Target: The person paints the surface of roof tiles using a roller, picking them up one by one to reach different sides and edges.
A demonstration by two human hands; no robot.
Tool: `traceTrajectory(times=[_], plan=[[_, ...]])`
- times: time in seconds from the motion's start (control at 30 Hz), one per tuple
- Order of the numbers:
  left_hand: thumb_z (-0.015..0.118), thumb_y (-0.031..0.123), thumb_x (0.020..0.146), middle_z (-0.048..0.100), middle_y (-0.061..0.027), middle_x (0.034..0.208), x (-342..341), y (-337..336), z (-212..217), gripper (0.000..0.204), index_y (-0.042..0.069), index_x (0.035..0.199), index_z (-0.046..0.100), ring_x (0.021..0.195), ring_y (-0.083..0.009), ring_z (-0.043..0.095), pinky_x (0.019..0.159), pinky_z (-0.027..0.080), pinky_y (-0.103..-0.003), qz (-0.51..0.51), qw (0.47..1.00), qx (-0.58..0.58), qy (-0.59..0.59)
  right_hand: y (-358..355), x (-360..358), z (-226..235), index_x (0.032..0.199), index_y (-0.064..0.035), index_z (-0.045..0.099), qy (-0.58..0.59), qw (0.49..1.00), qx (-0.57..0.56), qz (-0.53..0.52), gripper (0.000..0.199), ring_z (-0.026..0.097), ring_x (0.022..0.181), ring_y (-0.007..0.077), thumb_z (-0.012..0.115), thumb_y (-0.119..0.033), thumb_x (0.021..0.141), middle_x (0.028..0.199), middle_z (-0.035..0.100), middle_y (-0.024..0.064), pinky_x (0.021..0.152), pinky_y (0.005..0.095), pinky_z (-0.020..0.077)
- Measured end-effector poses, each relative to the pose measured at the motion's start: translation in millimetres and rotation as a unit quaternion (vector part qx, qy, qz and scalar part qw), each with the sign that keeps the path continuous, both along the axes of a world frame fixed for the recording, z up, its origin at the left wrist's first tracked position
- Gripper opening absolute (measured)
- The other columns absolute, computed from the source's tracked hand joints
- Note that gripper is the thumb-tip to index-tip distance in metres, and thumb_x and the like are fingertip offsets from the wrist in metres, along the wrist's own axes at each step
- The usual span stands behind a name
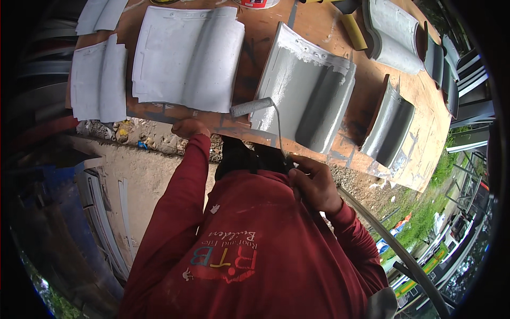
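My right hand (317,183) is wrapped round the handle of a paint roller (252,107), close to my body. The roller's bent wire frame reaches up to its grey sleeve, which lies across the lower left edge of a curved roof tile (297,87). That tile has wet-looking grey paint over most of it, with a bare whitish band along its far edge. My left hand (191,128) is at the wooden board's near edge, its fingers curled in and partly hidden. Just beyond it is an unpainted whitish roof tile (186,58).
Another whitish tile (99,80) lies left on the wooden board (427,133). Right are a glossy grey tile (390,127) and a partly grey one (393,34). A paint bucket (257,2) stands at the far edge. A long pole (393,244) slants past my right side.
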State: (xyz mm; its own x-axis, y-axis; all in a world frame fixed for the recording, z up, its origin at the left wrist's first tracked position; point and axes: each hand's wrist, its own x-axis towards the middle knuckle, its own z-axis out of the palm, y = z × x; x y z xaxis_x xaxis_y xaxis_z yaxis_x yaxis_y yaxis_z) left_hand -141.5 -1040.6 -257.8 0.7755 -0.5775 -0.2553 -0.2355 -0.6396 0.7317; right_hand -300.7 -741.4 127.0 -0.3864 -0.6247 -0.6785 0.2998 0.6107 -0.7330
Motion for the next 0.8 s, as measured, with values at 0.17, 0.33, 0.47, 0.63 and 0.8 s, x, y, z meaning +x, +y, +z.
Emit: traceTrajectory(times=[0.17,0.33,0.47,0.63,0.8], plan=[[0.025,0.028,0.108,0.065,-0.0279,0.107,-6.8,8.5,9.9,0.046,-0.004,0.102,0.058,0.097,-0.0439,0.064,0.085,0.052,-0.050,-0.019,0.999,-0.017,-0.035,-2.8,3.5,-20.4,0.127,0.0090,0.060,0.046,0.999,0.021,-0.021,0.033,0.062,0.055,0.0101,0.060,-0.010,0.100,0.070,0.063,0.0060,0.050,0.0273,0.0476],[0.027,0.026,0.107,0.066,-0.0285,0.104,-15.7,7.1,30.0,0.045,-0.005,0.101,0.060,0.093,-0.0445,0.066,0.081,0.054,-0.051,-0.014,0.999,-0.018,-0.048,7.4,2.1,-12.1,0.124,0.0088,0.059,0.035,0.999,0.038,0.014,0.033,0.064,0.056,0.0135,0.062,-0.014,0.100,0.072,0.064,0.0067,0.051,0.0292,0.0507],[0.031,0.025,0.106,0.068,-0.0277,0.100,-10.1,1.6,25.6,0.044,-0.005,0.098,0.061,0.087,-0.0442,0.067,0.077,0.055,-0.050,0.016,0.997,-0.064,-0.048,-24.4,-3.0,2.3,0.124,0.0060,0.052,-0.209,0.967,0.026,-0.144,0.035,0.067,0.060,0.0209,0.063,-0.016,0.099,0.086,0.063,0.0121,0.055,0.0347,0.0574],[0.032,0.024,0.106,0.068,-0.0269,0.096,-14.8,2.7,25.3,0.041,-0.004,0.095,0.061,0.084,-0.0427,0.066,0.076,0.054,-0.048,0.022,0.997,-0.064,-0.023,-68.4,22.7,28.0,0.120,0.0020,0.048,-0.303,0.915,-0.024,-0.264,0.032,0.068,0.062,0.0239,0.062,-0.017,0.098,0.090,0.058,0.0119,0.055,0.0388,0.0598],[0.033,0.022,0.107,0.067,-0.0261,0.092,-4.7,-2.1,-20.1,0.040,-0.004,0.094,0.059,0.082,-0.0406,0.064,0.076,0.052,-0.046,-0.011,0.994,-0.107,-0.031,-75.6,42.2,23.3,0.114,-0.0001,0.049,-0.260,0.934,-0.001,-0.244,0.025,0.064,0.055,0.0208,0.061,-0.015,0.097,0.086,0.058,0.0102,0.049,0.0364,0.0565]])
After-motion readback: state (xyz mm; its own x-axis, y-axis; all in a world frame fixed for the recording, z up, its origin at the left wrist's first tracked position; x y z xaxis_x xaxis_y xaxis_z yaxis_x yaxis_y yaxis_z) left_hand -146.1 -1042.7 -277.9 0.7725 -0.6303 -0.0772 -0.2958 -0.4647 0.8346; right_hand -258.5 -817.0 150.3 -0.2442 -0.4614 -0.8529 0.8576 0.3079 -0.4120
